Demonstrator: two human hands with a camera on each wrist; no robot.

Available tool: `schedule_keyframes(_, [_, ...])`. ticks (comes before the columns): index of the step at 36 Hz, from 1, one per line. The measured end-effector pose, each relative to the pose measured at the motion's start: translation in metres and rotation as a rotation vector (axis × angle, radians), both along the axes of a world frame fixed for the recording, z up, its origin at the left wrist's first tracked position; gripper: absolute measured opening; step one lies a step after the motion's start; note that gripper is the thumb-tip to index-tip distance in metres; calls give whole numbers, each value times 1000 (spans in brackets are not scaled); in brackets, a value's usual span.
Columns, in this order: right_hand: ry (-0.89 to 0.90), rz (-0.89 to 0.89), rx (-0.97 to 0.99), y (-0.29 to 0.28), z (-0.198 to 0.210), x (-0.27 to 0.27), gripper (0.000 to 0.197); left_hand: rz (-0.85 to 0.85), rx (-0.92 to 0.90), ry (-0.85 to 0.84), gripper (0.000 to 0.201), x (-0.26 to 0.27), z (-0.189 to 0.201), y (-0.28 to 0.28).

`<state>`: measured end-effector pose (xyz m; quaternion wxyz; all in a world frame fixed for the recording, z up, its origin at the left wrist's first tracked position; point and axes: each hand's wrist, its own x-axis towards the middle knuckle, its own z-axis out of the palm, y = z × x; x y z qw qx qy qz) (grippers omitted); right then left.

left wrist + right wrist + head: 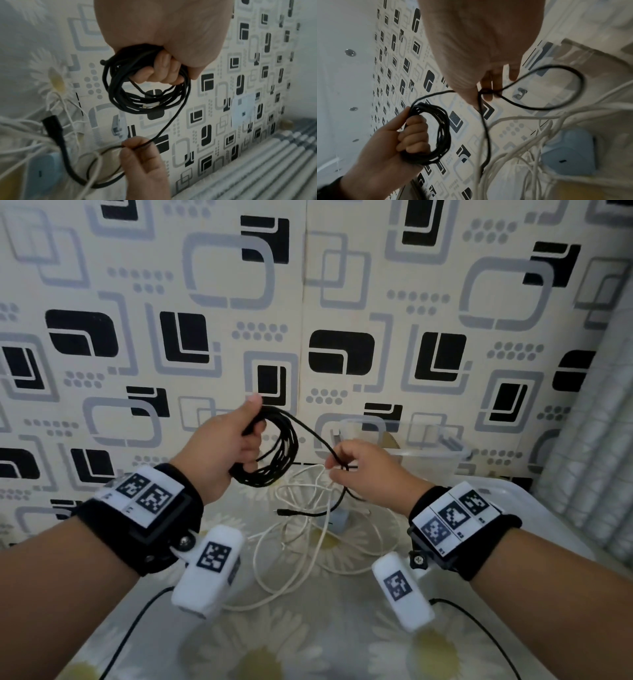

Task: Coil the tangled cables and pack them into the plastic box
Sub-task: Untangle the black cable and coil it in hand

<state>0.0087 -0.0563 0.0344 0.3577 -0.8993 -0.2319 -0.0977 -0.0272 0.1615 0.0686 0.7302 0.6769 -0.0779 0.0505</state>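
Observation:
My left hand is raised above the table and grips a coil of black cable, seen also as the coil and the coil. A loose strand runs from the coil to my right hand, which pinches the black cable's strand between thumb and fingers. Below the pinch the strand loops down to its black plug on the table. A tangle of white cable lies under both hands. The clear plastic box stands behind my right hand.
A pale blue charger block sits in the white tangle, also visible as the charger block. The table has a daisy-print cloth. A patterned wall rises directly behind, and a ribbed grey surface stands at right.

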Motion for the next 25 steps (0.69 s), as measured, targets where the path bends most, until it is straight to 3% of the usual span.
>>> schedule_keyframes(4, [-68, -62, -119, -6, -3, 5, 36, 30, -191, -9, 46, 3, 9, 11])
schedule_keyframes(7, [-83, -82, -139, -11, -4, 9, 32, 72, -315, -20, 47, 5, 16, 19])
schedule_keyframes(11, [-161, -153, 57, -21, 6, 15, 18, 129, -403, -18, 47, 9, 22, 33])
schedule_keyframes(15, [-191, -194, 291, -32, 21, 20, 19, 156, -416, 24, 47, 13, 19, 41])
schedule_keyframes(17, [-168, -196, 169, -33, 26, 18, 19, 150, -413, 46, 46, 13, 15, 41])
schedule_keyframes(21, [25, -161, -529, -33, 27, 10, 17, 142, -373, 55, 46, 10, 9, 32])
schedule_keyframes(23, [123, -107, -667, -29, 22, 5, 24, 125, -361, 58, 46, 9, 7, 26])
schedule_keyframes(25, [158, -60, -696, -28, 15, 3, 49, 103, -338, 66, 46, 8, 5, 21])
